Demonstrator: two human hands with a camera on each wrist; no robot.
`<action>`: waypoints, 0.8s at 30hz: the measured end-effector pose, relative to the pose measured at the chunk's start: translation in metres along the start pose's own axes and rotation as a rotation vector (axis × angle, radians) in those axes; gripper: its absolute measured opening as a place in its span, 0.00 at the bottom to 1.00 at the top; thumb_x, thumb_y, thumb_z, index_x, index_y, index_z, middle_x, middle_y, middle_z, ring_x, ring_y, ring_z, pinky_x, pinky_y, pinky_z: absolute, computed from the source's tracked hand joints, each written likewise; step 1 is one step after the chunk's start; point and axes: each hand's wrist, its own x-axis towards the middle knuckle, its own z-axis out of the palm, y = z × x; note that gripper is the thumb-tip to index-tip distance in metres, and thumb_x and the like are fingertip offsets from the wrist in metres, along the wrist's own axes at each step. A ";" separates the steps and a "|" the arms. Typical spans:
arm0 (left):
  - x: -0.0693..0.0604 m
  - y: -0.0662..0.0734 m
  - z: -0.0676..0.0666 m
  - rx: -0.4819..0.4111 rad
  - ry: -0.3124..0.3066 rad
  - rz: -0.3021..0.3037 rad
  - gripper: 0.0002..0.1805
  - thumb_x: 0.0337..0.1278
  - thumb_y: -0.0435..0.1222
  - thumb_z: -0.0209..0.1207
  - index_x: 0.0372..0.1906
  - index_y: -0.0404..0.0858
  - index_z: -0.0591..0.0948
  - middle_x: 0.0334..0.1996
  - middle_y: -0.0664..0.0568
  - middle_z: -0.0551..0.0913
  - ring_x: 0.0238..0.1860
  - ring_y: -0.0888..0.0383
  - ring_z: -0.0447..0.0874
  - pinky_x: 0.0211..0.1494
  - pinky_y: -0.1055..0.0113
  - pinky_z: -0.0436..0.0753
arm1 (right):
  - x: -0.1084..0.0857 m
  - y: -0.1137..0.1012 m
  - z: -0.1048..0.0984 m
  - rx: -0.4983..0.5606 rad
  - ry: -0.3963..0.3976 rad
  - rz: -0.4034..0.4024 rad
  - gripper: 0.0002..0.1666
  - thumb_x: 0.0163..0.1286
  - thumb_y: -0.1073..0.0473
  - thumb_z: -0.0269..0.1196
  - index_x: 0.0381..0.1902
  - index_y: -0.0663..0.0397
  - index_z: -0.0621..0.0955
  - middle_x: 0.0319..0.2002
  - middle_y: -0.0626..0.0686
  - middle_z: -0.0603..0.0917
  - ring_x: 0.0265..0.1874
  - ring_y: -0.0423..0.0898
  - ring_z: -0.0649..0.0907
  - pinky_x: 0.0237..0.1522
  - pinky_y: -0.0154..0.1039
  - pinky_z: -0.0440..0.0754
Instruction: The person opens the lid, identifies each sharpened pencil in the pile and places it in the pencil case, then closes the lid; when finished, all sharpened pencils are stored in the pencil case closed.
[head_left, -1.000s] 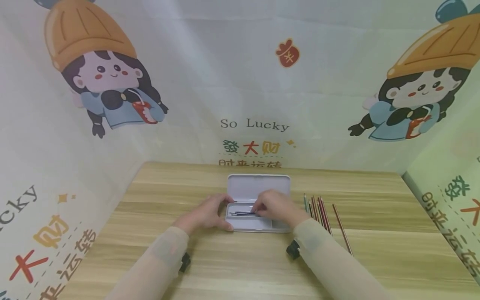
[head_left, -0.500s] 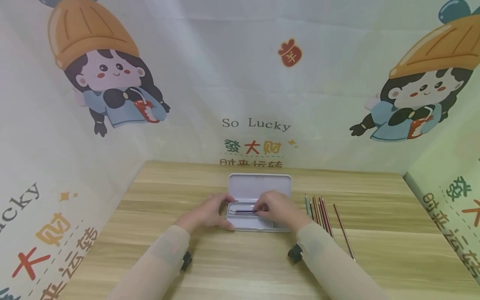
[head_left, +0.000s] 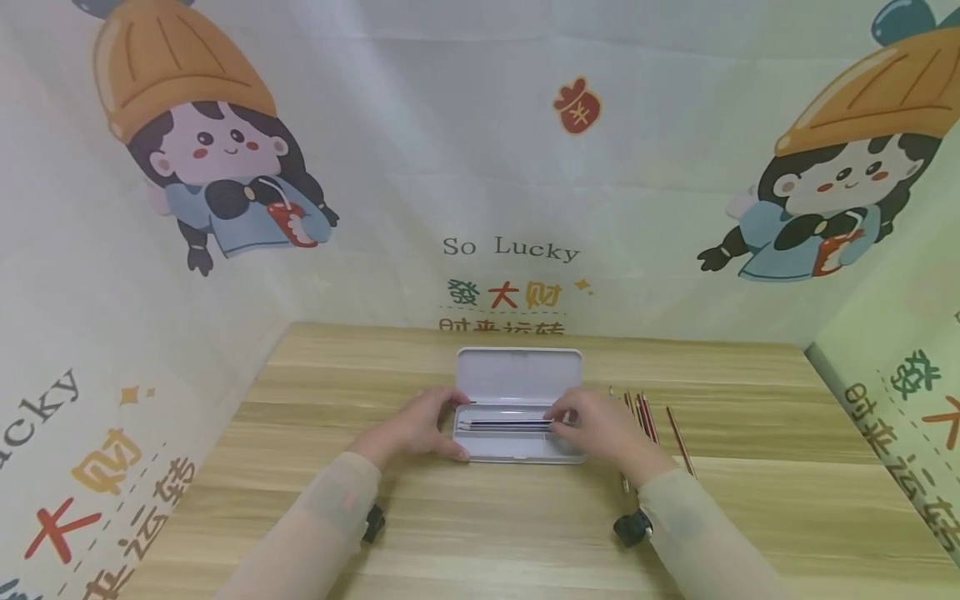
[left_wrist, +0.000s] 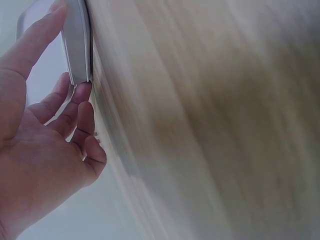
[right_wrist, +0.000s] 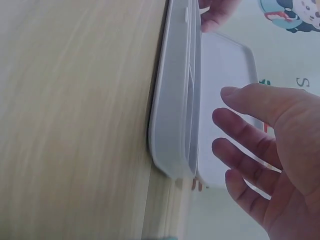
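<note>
A white pencil case (head_left: pixel 517 451) lies with its lid (head_left: pixel 517 375) raised on the wooden table, and a few dark pencils (head_left: pixel 502 425) lie lengthwise in its upper compartment. My left hand (head_left: pixel 416 427) grips the case's left end between thumb and fingers; in the left wrist view the hand (left_wrist: pixel 45 145) has its thumb and fingertips at the corner. Over the right end of the case is my right hand (head_left: pixel 603 425), near the pencils' ends. The right wrist view shows this hand (right_wrist: pixel 280 145) with fingers spread and nothing between them, above the case wall (right_wrist: pixel 172 100).
Several coloured pencils (head_left: pixel 648 417) lie to the right of the case, partly hidden by the right hand and forearm. A separate reddish-brown pencil (head_left: pixel 679 440) lies further right. A printed cloth (head_left: pixel 375 167) hangs behind the table (head_left: pixel 465 533).
My right hand has moved right along the case and come off the dark pencils, which now show over more of their length. The left hand stays at the left end.
</note>
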 end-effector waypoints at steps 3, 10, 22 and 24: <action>0.000 0.000 0.001 -0.001 0.001 0.002 0.47 0.31 0.43 0.84 0.64 0.41 0.77 0.65 0.42 0.78 0.70 0.42 0.72 0.79 0.44 0.67 | -0.007 0.005 -0.004 -0.004 -0.003 0.027 0.07 0.65 0.57 0.72 0.41 0.46 0.91 0.32 0.41 0.85 0.32 0.37 0.80 0.35 0.34 0.81; 0.002 0.001 0.002 -0.009 0.009 0.011 0.46 0.31 0.42 0.84 0.64 0.40 0.77 0.65 0.41 0.78 0.69 0.41 0.72 0.78 0.43 0.67 | -0.025 0.020 -0.012 0.029 0.036 0.017 0.06 0.66 0.60 0.71 0.40 0.51 0.90 0.34 0.44 0.88 0.32 0.38 0.82 0.36 0.34 0.82; 0.002 -0.001 0.001 -0.010 0.006 0.008 0.47 0.31 0.41 0.84 0.65 0.41 0.77 0.66 0.41 0.78 0.70 0.41 0.72 0.79 0.43 0.66 | -0.060 0.051 -0.033 -0.002 0.068 0.078 0.07 0.67 0.60 0.70 0.42 0.53 0.89 0.40 0.50 0.90 0.41 0.47 0.87 0.50 0.52 0.87; 0.002 0.000 0.001 -0.005 0.004 0.008 0.47 0.31 0.42 0.84 0.65 0.40 0.77 0.65 0.41 0.78 0.70 0.41 0.72 0.79 0.43 0.66 | -0.065 0.056 -0.036 -0.010 0.069 0.093 0.07 0.67 0.62 0.70 0.42 0.53 0.89 0.42 0.52 0.90 0.43 0.51 0.87 0.51 0.55 0.87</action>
